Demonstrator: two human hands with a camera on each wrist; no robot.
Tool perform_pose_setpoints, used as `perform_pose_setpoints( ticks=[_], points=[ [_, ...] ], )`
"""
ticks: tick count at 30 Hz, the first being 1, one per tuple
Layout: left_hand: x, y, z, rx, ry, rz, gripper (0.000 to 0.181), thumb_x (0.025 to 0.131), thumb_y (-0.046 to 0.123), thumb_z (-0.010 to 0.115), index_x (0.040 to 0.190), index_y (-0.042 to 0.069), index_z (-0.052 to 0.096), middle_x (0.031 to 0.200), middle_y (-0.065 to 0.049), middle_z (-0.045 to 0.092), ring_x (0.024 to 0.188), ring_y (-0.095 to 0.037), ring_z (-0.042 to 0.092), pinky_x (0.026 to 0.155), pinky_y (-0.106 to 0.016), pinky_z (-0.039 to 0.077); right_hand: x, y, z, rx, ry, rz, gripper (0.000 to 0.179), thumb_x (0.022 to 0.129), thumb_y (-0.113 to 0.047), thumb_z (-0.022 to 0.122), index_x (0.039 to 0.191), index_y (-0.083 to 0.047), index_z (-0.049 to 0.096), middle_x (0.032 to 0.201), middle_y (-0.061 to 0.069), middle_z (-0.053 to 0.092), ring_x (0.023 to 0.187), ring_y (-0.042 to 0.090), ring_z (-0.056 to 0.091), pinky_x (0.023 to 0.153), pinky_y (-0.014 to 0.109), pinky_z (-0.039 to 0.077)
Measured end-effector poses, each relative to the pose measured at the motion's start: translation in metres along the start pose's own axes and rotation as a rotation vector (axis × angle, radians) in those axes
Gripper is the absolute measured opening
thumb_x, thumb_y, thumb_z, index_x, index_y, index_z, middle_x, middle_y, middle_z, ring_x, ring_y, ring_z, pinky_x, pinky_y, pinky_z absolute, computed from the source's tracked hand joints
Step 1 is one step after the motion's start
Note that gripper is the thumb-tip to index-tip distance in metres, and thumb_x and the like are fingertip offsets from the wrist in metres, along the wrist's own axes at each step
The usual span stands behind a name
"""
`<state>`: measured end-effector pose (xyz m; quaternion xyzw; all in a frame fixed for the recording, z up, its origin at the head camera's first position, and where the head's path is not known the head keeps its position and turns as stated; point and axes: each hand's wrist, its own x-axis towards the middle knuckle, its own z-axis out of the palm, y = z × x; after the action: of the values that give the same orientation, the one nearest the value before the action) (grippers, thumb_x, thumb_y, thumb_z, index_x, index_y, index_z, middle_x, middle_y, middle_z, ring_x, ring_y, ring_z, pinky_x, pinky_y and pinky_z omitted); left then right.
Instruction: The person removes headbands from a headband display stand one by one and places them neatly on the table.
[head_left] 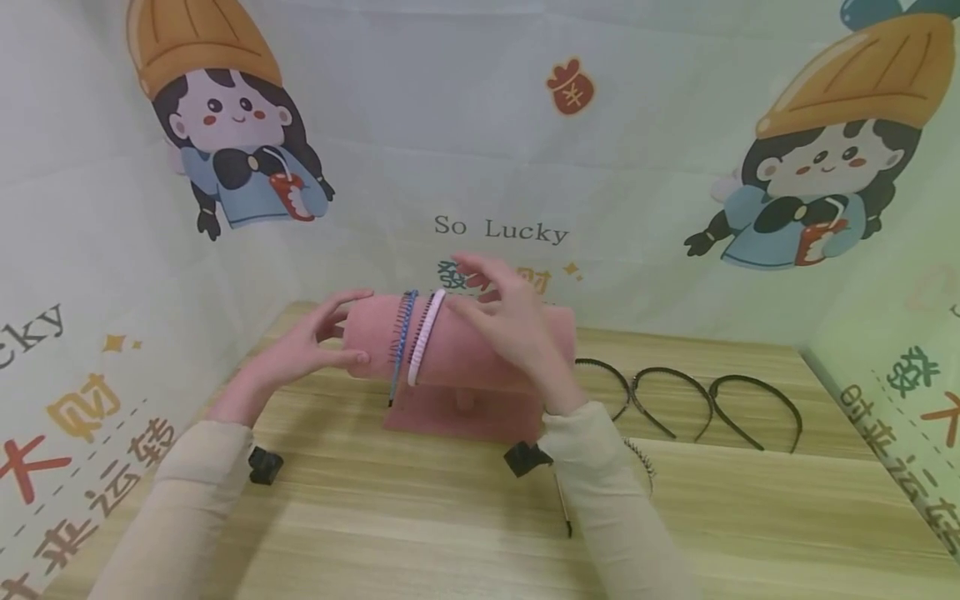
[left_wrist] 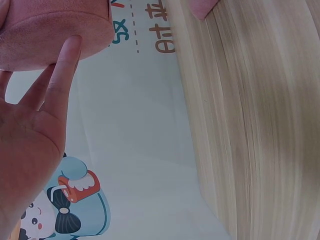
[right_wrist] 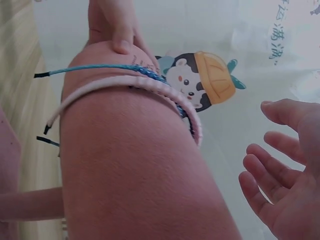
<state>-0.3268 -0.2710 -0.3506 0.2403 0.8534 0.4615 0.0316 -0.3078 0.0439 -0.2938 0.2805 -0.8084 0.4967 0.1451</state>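
A pink padded headband stand, a fuzzy cylinder on a flat base, stands on the table. Round its left part sit a blue toothed headband and a pale pink-white headband, side by side. My left hand holds the cylinder's left end, thumb on the front and fingers toward the back; the left wrist view shows fingertips against its end face. My right hand is over the cylinder, right of the white headband. In the right wrist view its fingers are spread apart, with nothing between them.
Three dark headbands lie in a row on the table to the right. Another toothed headband lies partly hidden beneath my right sleeve. Printed cloth walls enclose the back and sides.
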Motion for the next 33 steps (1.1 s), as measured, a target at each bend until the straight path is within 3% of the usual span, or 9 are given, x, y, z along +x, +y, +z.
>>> perform_pose_setpoints(
  ticks=[10,18,26,33],
  points=[
    [0.001,-0.002,0.000,0.001,-0.002,0.007,0.085,0.089,0.015,0.074,0.156,0.026,0.023,0.154,-0.013,0.039,0.132,-0.040,0.047,0.092,-0.041,0.051,0.002,0.015,0.025,-0.054,-0.007,-0.020,0.053,0.091,-0.027,0.071,0.141,-0.022,0.054,0.128,0.007,0.062,0.114,0.020,0.062,0.099,0.036,0.052],
    [0.000,-0.002,0.001,0.007,0.008,-0.001,0.083,0.089,0.016,0.073,0.155,0.028,0.024,0.154,-0.012,0.039,0.135,-0.039,0.046,0.093,-0.042,0.050,-0.001,0.020,0.035,-0.235,0.015,-0.038,0.051,0.090,-0.033,0.071,0.139,-0.025,0.055,0.125,-0.004,0.064,0.118,0.013,0.058,0.104,0.035,0.047],
    [0.001,0.000,0.002,-0.004,0.001,-0.009,0.084,0.089,0.017,0.073,0.156,0.027,0.023,0.154,-0.014,0.038,0.132,-0.041,0.047,0.092,-0.041,0.051,-0.001,0.017,0.038,-0.359,0.015,-0.015,0.053,0.088,-0.043,0.071,0.135,-0.023,0.059,0.129,-0.001,0.062,0.121,0.018,0.057,0.105,0.040,0.046],
    [0.001,-0.001,0.001,0.005,0.005,-0.006,0.083,0.090,0.018,0.072,0.156,0.030,0.023,0.154,-0.014,0.038,0.133,-0.042,0.045,0.093,-0.044,0.050,-0.002,0.012,0.041,-0.549,-0.008,-0.010,0.060,0.084,-0.057,0.069,0.134,-0.026,0.060,0.121,-0.002,0.058,0.113,0.018,0.053,0.099,0.040,0.046]
  ],
)
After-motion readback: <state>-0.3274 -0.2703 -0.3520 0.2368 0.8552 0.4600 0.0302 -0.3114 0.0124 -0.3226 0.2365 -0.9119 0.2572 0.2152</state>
